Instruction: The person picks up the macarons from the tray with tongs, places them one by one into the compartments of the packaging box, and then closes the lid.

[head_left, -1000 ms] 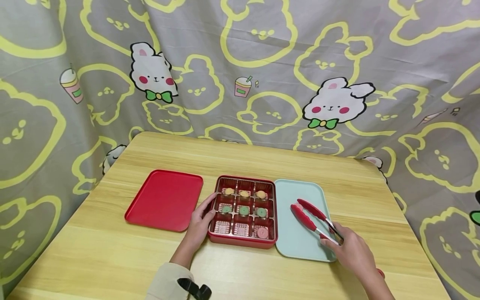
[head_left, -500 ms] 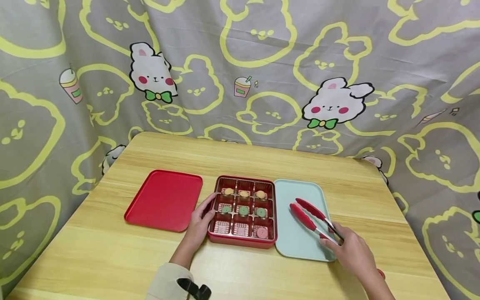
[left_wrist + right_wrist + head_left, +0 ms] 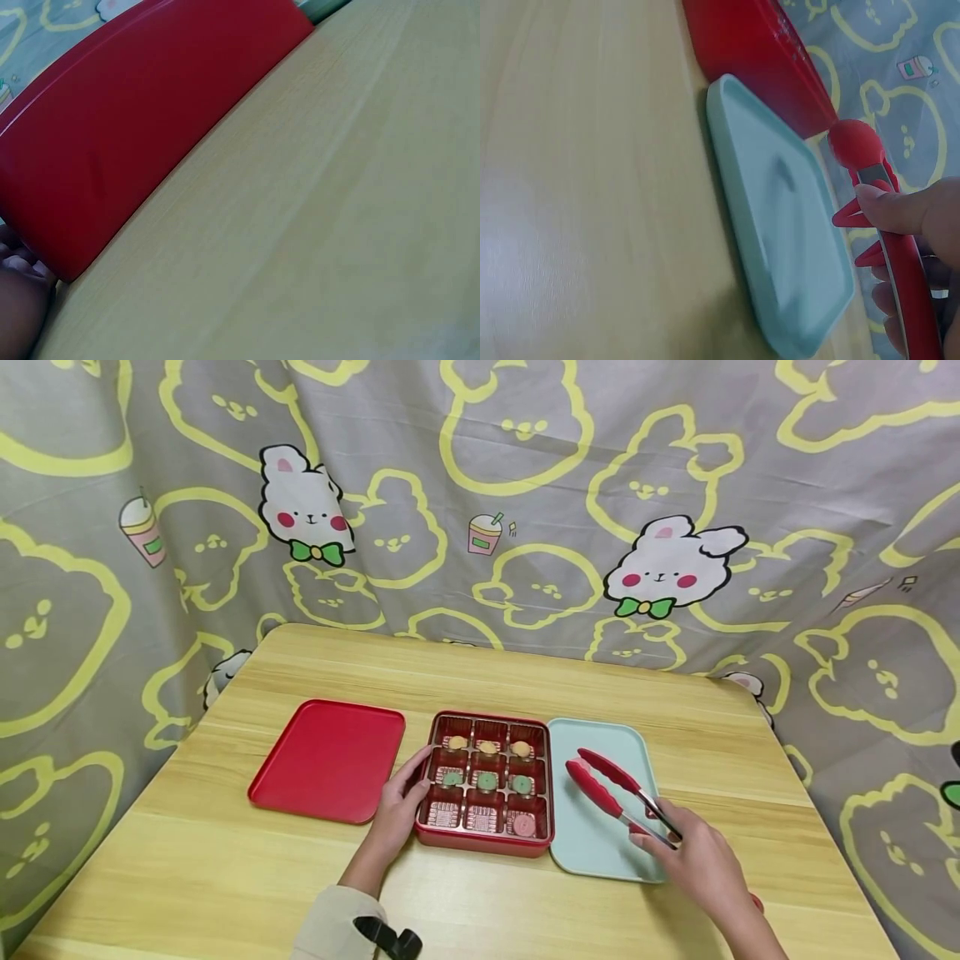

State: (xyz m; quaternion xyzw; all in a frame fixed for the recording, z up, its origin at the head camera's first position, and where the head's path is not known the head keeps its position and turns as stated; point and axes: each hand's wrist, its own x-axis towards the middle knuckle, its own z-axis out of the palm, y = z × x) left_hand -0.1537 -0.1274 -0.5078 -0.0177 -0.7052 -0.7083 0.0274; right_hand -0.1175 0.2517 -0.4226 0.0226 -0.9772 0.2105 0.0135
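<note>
My right hand (image 3: 705,860) grips red-tipped metal tongs (image 3: 600,789), held over the pale blue tray (image 3: 607,852). A small pink piece (image 3: 579,765) shows between the tong tips. My left hand (image 3: 399,802) rests against the left side of the red box (image 3: 483,842), fingers along its edge. The box has a divided insert with yellow pieces (image 3: 521,749) in the back row and green pieces (image 3: 487,781) in the middle row. One pink round piece (image 3: 525,825) lies in the front right compartment. In the right wrist view, the thumb presses the tongs (image 3: 911,292).
A red lid-like tray (image 3: 330,760) lies left of the box on the wooden table (image 3: 480,902). The pale blue tray sits right beside the box. A patterned curtain (image 3: 525,485) hangs behind and at the sides of the table.
My right hand has moved the tongs slightly left and up over the tray, toward the box, with the pink piece still at the tips. My left hand stays in place.
</note>
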